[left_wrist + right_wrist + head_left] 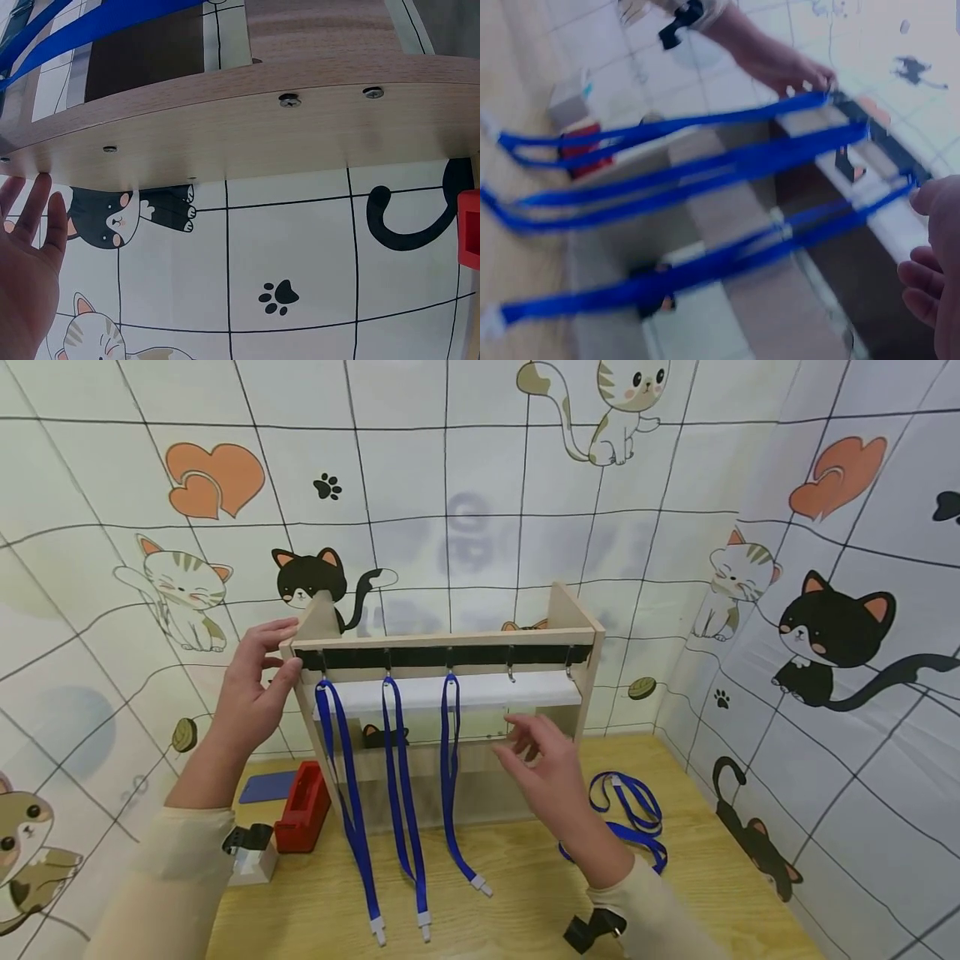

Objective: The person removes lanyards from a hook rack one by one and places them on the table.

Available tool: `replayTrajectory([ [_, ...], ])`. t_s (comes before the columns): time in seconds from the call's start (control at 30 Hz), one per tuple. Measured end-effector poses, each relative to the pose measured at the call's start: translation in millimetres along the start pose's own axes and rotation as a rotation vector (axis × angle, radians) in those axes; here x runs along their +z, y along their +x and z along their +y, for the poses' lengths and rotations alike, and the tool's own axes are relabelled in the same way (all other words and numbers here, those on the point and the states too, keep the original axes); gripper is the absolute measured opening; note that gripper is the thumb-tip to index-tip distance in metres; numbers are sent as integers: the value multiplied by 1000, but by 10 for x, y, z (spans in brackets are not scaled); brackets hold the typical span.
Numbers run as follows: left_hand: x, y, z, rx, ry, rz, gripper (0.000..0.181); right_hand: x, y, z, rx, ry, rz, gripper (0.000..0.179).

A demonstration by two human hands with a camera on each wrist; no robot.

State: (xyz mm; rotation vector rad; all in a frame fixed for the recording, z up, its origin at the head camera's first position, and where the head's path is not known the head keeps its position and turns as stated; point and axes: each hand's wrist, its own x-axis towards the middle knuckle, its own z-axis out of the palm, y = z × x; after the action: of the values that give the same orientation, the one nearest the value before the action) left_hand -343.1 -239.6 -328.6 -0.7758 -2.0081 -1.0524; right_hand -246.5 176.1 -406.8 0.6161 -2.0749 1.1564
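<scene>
A wooden rack [442,638] stands on the table, with a row of metal hooks along a black strip [480,655] on its front. Blue lanyards hang from three hooks: a left one [352,810], a middle one [405,793] and a right one [447,785], each with a white clip end. My left hand [255,685] touches the rack's upper left corner; in the left wrist view its fingers [54,232] lie nearly straight against the side panel. My right hand [551,772] hovers before the rack, right of the third lanyard, fingers loosely bent and holding nothing.
More blue lanyards [630,818] lie loosely on the table to the right, partly behind my right forearm. Left of the rack are a red holder [303,810], a blue flat piece [267,787] and a small white box [253,865]. Cat-patterned walls [480,468] stand behind and beside.
</scene>
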Motion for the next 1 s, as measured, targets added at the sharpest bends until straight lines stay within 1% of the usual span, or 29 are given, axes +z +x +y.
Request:
replayTrajectory([
  [0.1, 5, 6, 0, -3, -2, -5, 44, 163, 159, -129, 14, 10, 10, 38],
  [0.17, 7, 10, 2, -4, 0, -6, 44, 258, 247, -199, 22, -2, 22, 40],
  [0.37, 0, 11, 5, 2, 0, -9, 44, 479, 412, -348, 35, -57, 90, 43],
  [0.47, -10, 5, 9, 4, 1, -11, 45, 555, 466, -411, 69, -68, 107, 42],
  [0.57, -20, 5, 13, 6, 2, -12, 44, 613, 506, -457, 102, -76, 102, 40],
  [0.67, -26, 10, 16, 14, 1, -12, 43, 651, 534, -486, 112, -81, 107, 34],
  [0.8, -28, 15, -8, 23, 0, -12, 43, 713, 567, -479, 124, -75, 124, 26],
  [1.0, -23, 13, -29, 23, 8, -11, 43, 782, 586, -462, 166, -43, 130, 14],
])
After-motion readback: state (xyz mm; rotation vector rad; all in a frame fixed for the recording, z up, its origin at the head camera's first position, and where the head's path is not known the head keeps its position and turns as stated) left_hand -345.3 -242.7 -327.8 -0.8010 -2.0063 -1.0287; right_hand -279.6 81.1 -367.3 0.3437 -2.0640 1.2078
